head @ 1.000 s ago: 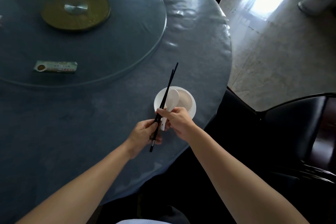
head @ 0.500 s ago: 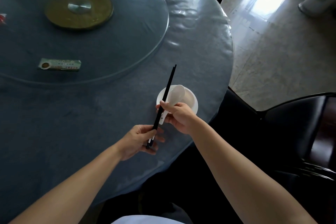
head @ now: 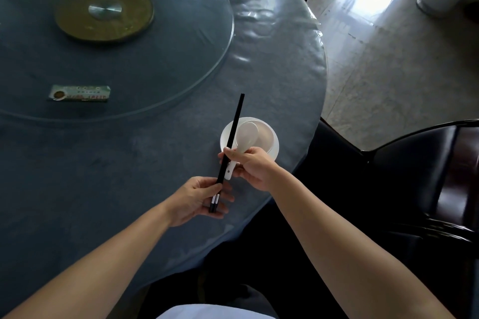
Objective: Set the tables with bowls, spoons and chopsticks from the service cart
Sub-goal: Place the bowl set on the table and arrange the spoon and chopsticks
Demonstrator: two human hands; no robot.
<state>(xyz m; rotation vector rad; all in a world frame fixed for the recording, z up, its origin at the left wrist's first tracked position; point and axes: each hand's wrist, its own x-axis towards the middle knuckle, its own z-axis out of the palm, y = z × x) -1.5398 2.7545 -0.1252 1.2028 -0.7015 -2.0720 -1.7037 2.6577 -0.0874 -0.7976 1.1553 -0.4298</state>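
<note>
Near the right edge of the worktop (head: 129, 163), chopsticks getting squared up

Left hand (head: 199, 199) has slid down to pinch the butt ends, so the chopsticks (head: 234, 132), splayed a second ago, now sit flush and look ready to lay down. Right hand (head: 255, 168) grips the spoon (head: 247, 136) handle plus the sticks. Only the spoon's scoop is over the bowl (head: 265, 134); can't tell if it touches.

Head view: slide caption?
Left hand and right hand hold chopsticks; the right also grips a spoon over the bowl.

The small green and white packet (head: 79, 93) at the left carries red and dark print, too blurred to read.
</note>
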